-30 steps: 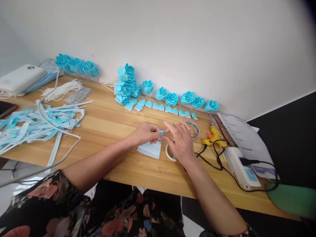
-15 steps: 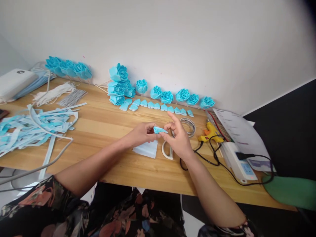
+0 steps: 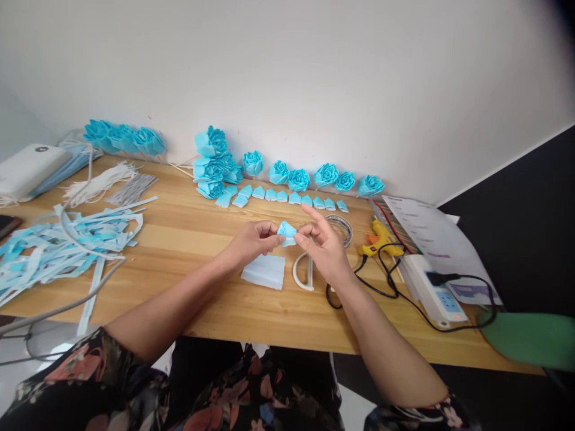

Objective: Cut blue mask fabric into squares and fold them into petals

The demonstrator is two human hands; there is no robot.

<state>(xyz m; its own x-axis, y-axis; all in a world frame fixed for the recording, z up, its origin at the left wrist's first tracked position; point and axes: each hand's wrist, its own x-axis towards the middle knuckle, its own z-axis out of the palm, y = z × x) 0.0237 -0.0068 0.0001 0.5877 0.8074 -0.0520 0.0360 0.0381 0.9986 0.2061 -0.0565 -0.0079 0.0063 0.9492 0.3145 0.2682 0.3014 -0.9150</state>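
Between my two hands is a small folded blue petal [image 3: 286,231], its pointed end up and a pale band along the bottom. My left hand [image 3: 255,242] pinches its left edge with thumb and fingers. The right edge is pinched by my right hand [image 3: 324,248], whose index finger sticks out upward. Below my left hand a pale blue fabric square [image 3: 264,272] lies flat on the wooden table [image 3: 215,305]. Beneath my right hand sits a white D-shaped handle, perhaps of scissors [image 3: 303,276], partly covered. Farther back, several similar folded petals [image 3: 294,198] lie in a row.
Blue fabric flowers [image 3: 326,175] line the wall. Left are a heap of blue strips [image 3: 67,245], white cords [image 3: 101,179] and grey strips [image 3: 132,189]. Right are a tape roll [image 3: 344,230], a yellow glue gun [image 3: 381,238], a power strip [image 3: 433,293] with black cable, and paper sheets [image 3: 435,233].
The blue piece has turned from lying nearly edge-on to showing its broad face with the point up. Both hands keep hold of it, and the view has tilted slightly.
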